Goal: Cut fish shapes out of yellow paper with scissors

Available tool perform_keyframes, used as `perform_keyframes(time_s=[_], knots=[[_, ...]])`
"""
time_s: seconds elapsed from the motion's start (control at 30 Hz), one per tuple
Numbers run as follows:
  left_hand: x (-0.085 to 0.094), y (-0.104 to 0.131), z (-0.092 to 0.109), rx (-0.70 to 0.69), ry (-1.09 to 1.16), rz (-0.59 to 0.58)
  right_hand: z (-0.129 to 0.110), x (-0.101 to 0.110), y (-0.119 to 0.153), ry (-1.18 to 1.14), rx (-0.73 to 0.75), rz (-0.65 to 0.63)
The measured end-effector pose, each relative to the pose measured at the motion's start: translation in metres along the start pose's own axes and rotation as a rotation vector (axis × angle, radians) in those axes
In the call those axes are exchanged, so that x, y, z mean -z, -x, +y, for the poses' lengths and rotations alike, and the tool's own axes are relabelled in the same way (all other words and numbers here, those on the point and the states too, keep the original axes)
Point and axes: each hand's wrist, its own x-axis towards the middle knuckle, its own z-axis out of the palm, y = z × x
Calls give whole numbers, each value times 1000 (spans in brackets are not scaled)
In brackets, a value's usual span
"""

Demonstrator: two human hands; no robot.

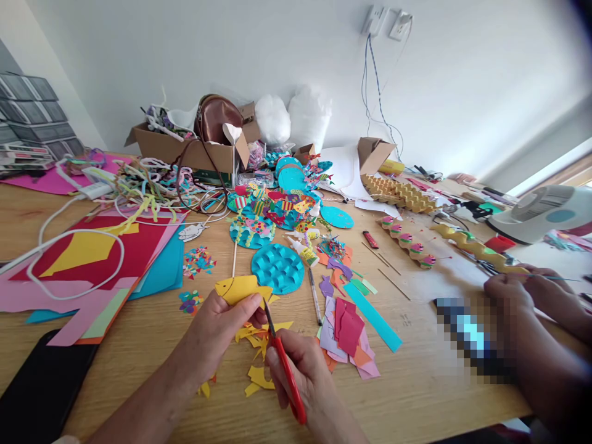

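Observation:
My left hand (226, 320) pinches a yellow paper fish (238, 288) between thumb and fingers, its drawn eye and face to the left. Red-handled scissors (287, 376) are in my right hand (300, 364), with their blades at the fish's tail end. Yellow paper scraps (259, 377) lie on the wooden table (171, 401) below and around my hands. Just beyond the fish is a round blue textured disc (277, 269). A pen (315, 296) lies to the right of it.
Stacked coloured paper (106, 253) and a black phone (44, 385) are at the left. Paper pieces (349, 330) and a blue strip (372, 316) lie right of my hands. Another person's hands (522, 296) work at the far right. Behind stand craft fish, a glue bottle (305, 253) and a cardboard box (185, 150).

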Motion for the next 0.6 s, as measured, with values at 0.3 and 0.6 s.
perform_keyframes(time_s=[0.3,0.6], knots=[[2,2,3,44,-6,1,6,1,-1,85,35,7],[4,2,1,43,17,-7,7,2,0,131,69,-9]])
